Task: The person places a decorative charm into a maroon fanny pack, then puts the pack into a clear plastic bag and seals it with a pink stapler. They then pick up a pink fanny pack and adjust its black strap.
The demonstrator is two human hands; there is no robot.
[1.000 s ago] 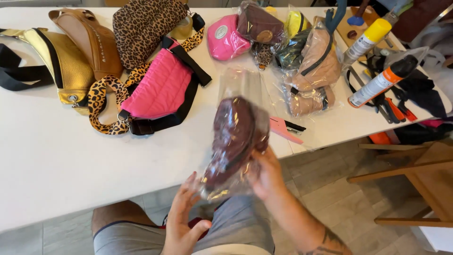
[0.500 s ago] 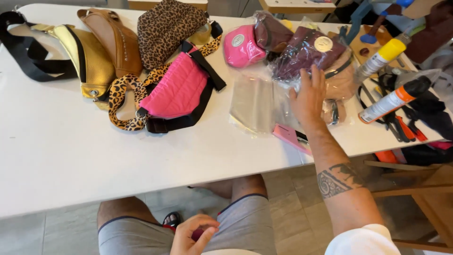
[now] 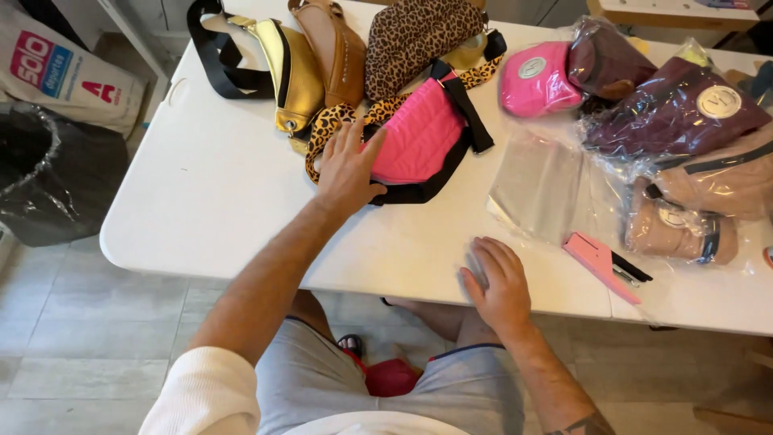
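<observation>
So from the head view, looking straight down: the left hand point(image 3: 348, 165) is stretched out flat, fingers spread, resting on the edge of the hot pink quilted waist bag point(image 3: 419, 133) and the leopard-print strap point(image 3: 322, 133) next to it. It's not gripping anything, just palm down on top. That pink bag sits about mid-surface, black strap looped around it, right up against the leopard-print bag point(image 3: 415, 36) behind it.

The right hand point(image 3: 499, 282) is well apart from the left, lying open and flat near the front edge of the white surface point(image 3: 209, 201), fingers loosely together, holding nothing. Just past its fingertips there's an empty clear plastic sleeve point(image 3: 535, 185), and a bit to the right a pink stapler point(image 3: 600, 264).

Left of the pink bag you've got a gold metallic waist bag point(image 3: 294, 76) with a black strap and a tan leather one point(image 3: 334, 48) tucked beside it. Over on the right side is a pile already wrapped in clear plastic: a small pink pouch point(image 3: 535, 80), a burgundy bag point(image 3: 676, 113), and a beige bag point(image 3: 700, 181) below it.

On the floor off the left end there's a black bin bag point(image 3: 40, 177).
</observation>
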